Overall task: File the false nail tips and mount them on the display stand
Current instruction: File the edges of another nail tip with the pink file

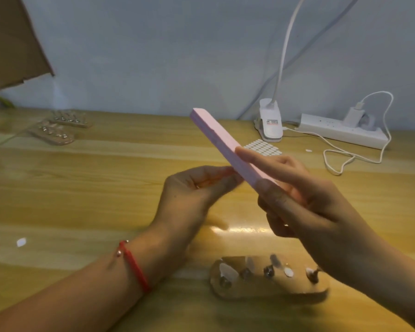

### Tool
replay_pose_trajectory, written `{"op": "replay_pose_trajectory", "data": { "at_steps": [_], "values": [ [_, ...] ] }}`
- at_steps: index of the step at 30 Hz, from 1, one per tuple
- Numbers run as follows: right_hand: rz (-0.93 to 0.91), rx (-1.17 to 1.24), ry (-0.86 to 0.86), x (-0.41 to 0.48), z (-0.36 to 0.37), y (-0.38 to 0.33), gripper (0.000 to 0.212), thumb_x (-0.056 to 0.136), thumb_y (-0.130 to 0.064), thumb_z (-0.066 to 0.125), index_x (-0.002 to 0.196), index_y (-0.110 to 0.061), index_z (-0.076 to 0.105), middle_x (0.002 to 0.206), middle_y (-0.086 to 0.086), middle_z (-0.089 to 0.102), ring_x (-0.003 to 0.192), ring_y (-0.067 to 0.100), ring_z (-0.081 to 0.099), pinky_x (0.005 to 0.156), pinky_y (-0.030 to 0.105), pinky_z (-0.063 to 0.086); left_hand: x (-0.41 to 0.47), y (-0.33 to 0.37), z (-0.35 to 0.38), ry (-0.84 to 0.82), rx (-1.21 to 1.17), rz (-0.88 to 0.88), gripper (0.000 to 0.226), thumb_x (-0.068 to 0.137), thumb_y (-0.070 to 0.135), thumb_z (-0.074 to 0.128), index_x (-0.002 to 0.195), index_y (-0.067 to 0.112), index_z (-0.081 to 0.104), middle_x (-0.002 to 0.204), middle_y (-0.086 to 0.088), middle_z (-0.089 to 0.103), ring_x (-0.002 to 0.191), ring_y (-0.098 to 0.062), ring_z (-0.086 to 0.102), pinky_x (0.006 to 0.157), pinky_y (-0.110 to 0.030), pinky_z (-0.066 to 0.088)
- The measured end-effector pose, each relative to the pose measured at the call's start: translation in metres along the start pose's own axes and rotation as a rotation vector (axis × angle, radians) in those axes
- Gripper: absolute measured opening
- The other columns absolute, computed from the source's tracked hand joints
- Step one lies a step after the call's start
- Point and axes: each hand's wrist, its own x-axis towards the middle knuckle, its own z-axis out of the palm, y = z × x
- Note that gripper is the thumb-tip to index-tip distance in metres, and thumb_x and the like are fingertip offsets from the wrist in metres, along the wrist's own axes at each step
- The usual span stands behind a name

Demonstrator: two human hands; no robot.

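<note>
My right hand (304, 200) grips a long pink filing block (223, 142) that slants up to the left above the table. My left hand (192, 195) is curled with its fingertips against the block's lower edge; whatever it pinches there is blurred and too small to make out. Below the hands a wooden display stand (268, 287) lies on the table. It carries several metal pegs, and two clear nail tips sit on its left part.
Two more display stands (60, 127) lie at the far left. A sheet of white adhesive dots (264, 147) sits behind the hands. A clip lamp (270, 122), a power strip (343, 131) and a white cable (345, 161) occupy the back right. A cardboard flap (12, 41) hangs top left.
</note>
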Motion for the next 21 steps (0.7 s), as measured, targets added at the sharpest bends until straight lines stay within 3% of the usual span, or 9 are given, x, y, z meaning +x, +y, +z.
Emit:
{"op": "replay_pose_trajectory", "data": {
  "at_steps": [2,4,7,12,18,21],
  "values": [
    [0.016,-0.001,-0.009,-0.001,0.001,0.002,0.044,0.08,-0.045,0.049,0.121,-0.06,0.054,0.093,-0.017,0.047,0.071,0.004,0.047,0.056,0.018,0.043,0.005,0.001,-0.005,0.057,-0.032,0.016,0.027,0.059,0.025,0.071,0.084,0.014,0.075,0.083,0.004,0.076,0.078,0.001,0.069,0.059,-0.006,0.047],
    [0.006,-0.01,0.0,0.0,0.001,0.003,0.044,0.081,-0.042,0.049,0.122,-0.059,0.054,0.095,-0.014,0.046,0.071,0.004,0.046,0.056,0.017,0.042,0.001,-0.004,-0.003,-0.009,0.025,0.035,0.022,0.056,0.028,0.074,0.074,0.015,0.076,0.079,0.003,0.076,0.076,-0.002,0.07,0.061,-0.012,0.05],
    [-0.007,-0.018,0.015,0.004,-0.006,0.002,0.043,0.081,-0.043,0.048,0.122,-0.056,0.055,0.094,-0.013,0.048,0.068,0.005,0.048,0.054,0.017,0.042,-0.001,-0.005,-0.001,-0.076,0.167,0.084,0.026,0.058,0.037,0.075,0.08,0.023,0.078,0.085,0.007,0.076,0.089,-0.004,0.069,0.077,-0.02,0.05],
    [-0.02,-0.084,0.024,-0.001,-0.011,0.008,0.042,0.08,-0.047,0.047,0.12,-0.058,0.056,0.101,-0.012,0.048,0.079,0.003,0.048,0.066,0.021,0.037,0.019,0.002,-0.023,0.055,0.108,0.101,0.021,0.072,0.03,0.067,0.092,0.027,0.074,0.09,0.012,0.075,0.091,0.003,0.067,0.071,-0.002,0.044],
    [-0.041,-0.179,0.018,0.004,-0.01,0.012,0.044,0.084,-0.043,0.043,0.123,-0.064,0.045,0.107,-0.012,0.044,0.081,0.0,0.045,0.068,0.019,0.037,0.008,-0.006,-0.01,-0.163,0.196,0.064,0.028,0.075,0.034,0.064,0.099,0.022,0.074,0.098,0.014,0.074,0.097,0.007,0.064,0.072,0.001,0.041],
    [-0.049,-0.195,0.024,0.003,-0.009,0.013,0.044,0.085,-0.042,0.043,0.123,-0.064,0.046,0.107,-0.012,0.044,0.081,0.0,0.046,0.067,0.018,0.038,0.014,-0.004,-0.015,-0.005,0.096,0.059,0.025,0.073,0.034,0.063,0.094,0.025,0.074,0.092,0.014,0.075,0.092,0.009,0.064,0.07,0.001,0.043]
  ]
}}
